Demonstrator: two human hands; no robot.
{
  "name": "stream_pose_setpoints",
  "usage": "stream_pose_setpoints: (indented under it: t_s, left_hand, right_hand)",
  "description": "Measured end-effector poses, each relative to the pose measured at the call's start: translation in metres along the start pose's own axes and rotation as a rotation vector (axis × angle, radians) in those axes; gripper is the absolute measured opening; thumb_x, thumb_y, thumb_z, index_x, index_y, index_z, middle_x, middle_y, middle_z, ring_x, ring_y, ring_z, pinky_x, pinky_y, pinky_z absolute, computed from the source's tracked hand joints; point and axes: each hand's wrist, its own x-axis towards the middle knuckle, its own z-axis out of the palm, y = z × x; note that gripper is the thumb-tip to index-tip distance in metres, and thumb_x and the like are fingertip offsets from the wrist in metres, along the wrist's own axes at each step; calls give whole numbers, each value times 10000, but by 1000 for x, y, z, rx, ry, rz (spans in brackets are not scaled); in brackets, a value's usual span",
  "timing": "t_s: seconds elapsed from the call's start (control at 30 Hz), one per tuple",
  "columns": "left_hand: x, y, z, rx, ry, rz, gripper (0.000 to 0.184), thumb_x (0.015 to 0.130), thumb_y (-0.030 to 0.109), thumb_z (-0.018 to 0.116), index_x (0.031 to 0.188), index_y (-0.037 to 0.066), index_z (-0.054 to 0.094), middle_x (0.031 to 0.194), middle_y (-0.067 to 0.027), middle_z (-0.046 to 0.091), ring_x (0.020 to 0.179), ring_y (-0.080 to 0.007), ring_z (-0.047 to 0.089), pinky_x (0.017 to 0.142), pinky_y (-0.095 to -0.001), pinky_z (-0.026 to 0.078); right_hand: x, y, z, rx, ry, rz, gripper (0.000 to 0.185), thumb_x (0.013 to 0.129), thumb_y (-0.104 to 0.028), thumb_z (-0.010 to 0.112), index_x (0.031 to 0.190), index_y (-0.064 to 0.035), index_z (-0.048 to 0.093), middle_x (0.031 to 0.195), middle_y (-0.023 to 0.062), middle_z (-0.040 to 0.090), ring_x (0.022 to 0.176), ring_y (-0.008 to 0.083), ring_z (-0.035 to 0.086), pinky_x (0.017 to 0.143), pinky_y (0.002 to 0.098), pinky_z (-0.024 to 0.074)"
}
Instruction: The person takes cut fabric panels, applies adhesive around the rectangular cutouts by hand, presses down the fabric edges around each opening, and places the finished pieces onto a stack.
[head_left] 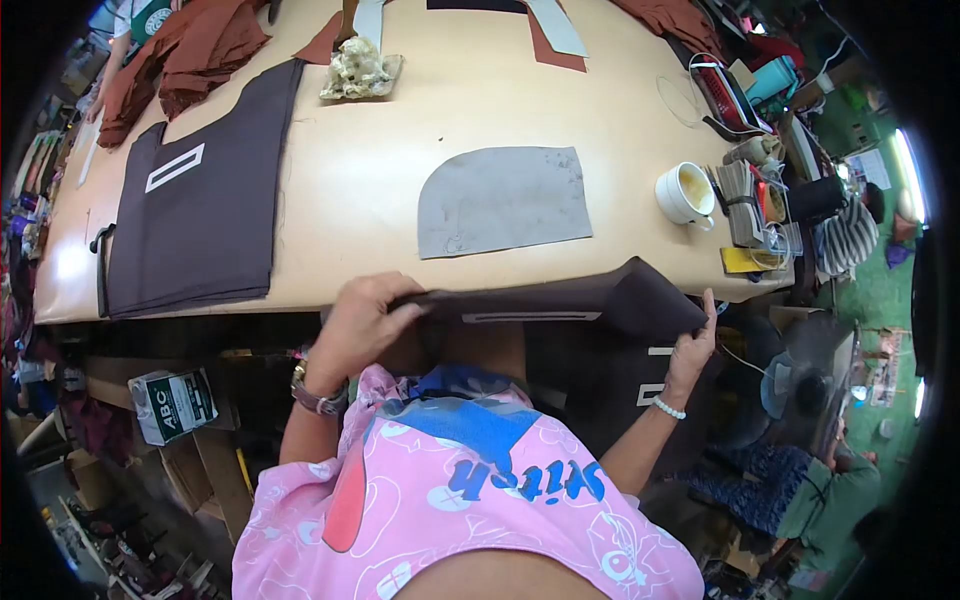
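A dark fabric piece with a white rectangular outline stretches between my hands at the table's front edge. My left hand pinches its left end, thumb and fingers closed on it. At the right end, my right hand holds the fabric's corner, one finger pointing up. More dark fabric with white marks hangs below, near my right forearm. Beyond the held piece, a grey curved template lies flat on the table. To the left lies a stack of dark cut pieces with a white rectangular outline on top.
A white cup stands at the table's right, beside bundled strips and a yellow item. A brush rests on a crumpled bag. Rust-coloured fabric lies far left, near another person's arm.
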Motion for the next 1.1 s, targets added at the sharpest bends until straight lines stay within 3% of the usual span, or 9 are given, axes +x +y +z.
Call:
stream_pose_setpoints:
  t_s: [0.07, 0.23, 0.3, 0.37, 0.47, 0.63, 0.77, 0.97, 1.1]
  left_hand:
    - [17, 5, -16, 115, 88, 53, 146, 753, 41, 632, 879, -34, 632, 791, -143, 644, 734, -227, 621, 708, -306, 478]
    - [76, -20, -29, 372, 253, 105, 167, 762, 87, 635, 888, -23, 628, 838, -187, 637, 778, -329, 614, 715, -355, 476]
    - [93, -36, -27, 476, 314, 103, 178, 765, 103, 637, 898, -16, 629, 863, -188, 639, 803, -343, 613, 732, -371, 477]
    - [102, -44, -24, 523, 357, 94, 182, 765, 108, 639, 905, -8, 627, 884, -181, 642, 829, -342, 615, 748, -386, 476]
    - [110, -51, -24, 530, 386, 82, 176, 759, 97, 643, 902, -6, 628, 877, -175, 644, 831, -338, 615, 754, -383, 476]
    - [120, -57, -23, 582, 355, 62, 269, 757, 102, 658, 1008, 14, 618, 959, -171, 632, 924, -333, 590, 806, -396, 454]
    - [113, -41, -3, 749, 559, 230, 475, 769, 189, 678, 1195, 39, 532, 1208, -175, 516, 1161, -347, 456, 942, -476, 368]
    - [79, -32, 43, 630, 254, 270, 575, 802, 335, 653, 1269, 46, 483, 1354, -178, 408, 1281, -345, 350, 1032, -532, 272]
    - [74, -39, 56, 641, 200, 226, 583, 832, 383, 607, 1285, 42, 471, 1365, -179, 401, 1285, -341, 348, 1036, -531, 264]
  right_hand:
    - [18, 0, 9, -115, 10, 15, 724, 610, 174, 336, 1325, 65, 374, 1306, 171, 482, 1208, 255, 464, 1025, 345, 345]
    - [67, -23, 72, -333, 25, -332, 661, 721, 112, 452, 1363, 2, 339, 1157, 244, 576, 1067, 336, 577, 919, 376, 425]
    - [83, -29, 97, -600, 75, -514, 665, 795, 24, 500, 1410, -58, 260, 937, 280, 613, 849, 411, 609, 713, 450, 466]
    - [93, -41, 114, -768, -19, -310, 671, 815, -8, 477, 1429, -70, 214, 721, 248, 608, 650, 405, 602, 590, 476, 451]
    - [111, -30, 131, -825, -21, -423, 686, 825, -32, 465, 1443, -77, 169, 595, 202, 574, 544, 374, 581, 516, 471, 428]
    - [128, -20, 142, -839, -49, -515, 721, 814, -7, 456, 1450, -67, 123, 551, 173, 551, 504, 352, 569, 488, 455, 426]
    - [131, -7, 144, -904, -67, -501, 728, 809, 0, 456, 1450, -56, 118, 513, 159, 520, 464, 335, 547, 470, 446, 424]
    - [121, -17, 144, -901, -140, -497, 761, 794, -25, 551, 1441, -39, 152, 923, 210, 600, 769, 312, 609, 661, 422, 489]
    - [126, -45, 128, -859, 24, -781, 721, 790, -88, 620, 1403, -20, 247, 1123, 219, 560, 980, 372, 554, 855, 428, 439]
